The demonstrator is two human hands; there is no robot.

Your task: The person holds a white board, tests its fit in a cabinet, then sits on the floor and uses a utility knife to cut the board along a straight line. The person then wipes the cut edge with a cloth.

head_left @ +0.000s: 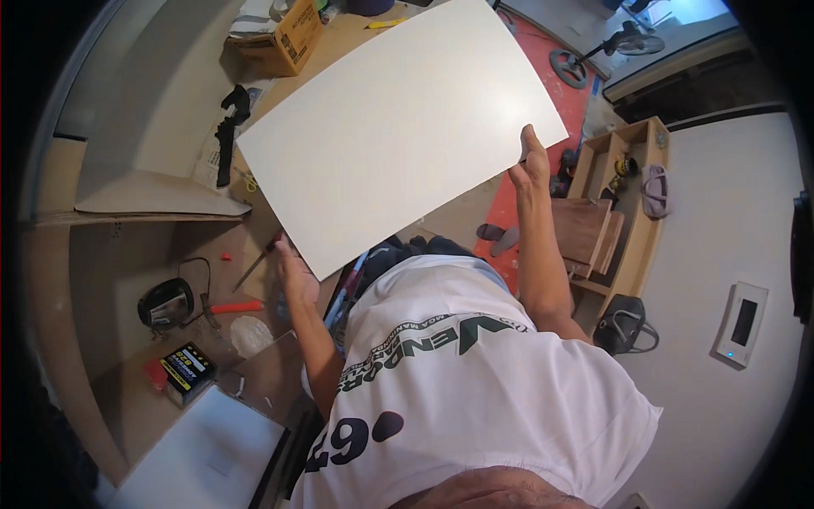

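A large white rectangular panel (398, 127) is held up in front of me, tilted, its right end farther away. My left hand (294, 270) grips its near left corner, the fingers mostly hidden behind the edge. My right hand (532, 161) holds the right part of the near edge, thumb on the white face and the other fingers out of sight underneath. Close to my left hand, a thin dark tool (256, 265) slants on the work surface; whether the hand touches it, I cannot tell.
At left, a hammer with an orange handle (236, 307), a black lamp-like device (166, 303) and a black-and-yellow box (188, 371) lie in a shelf. A cardboard box (288, 38) stands beyond the panel. To the right are a wooden drawer frame (649, 191) and a fan (636, 42).
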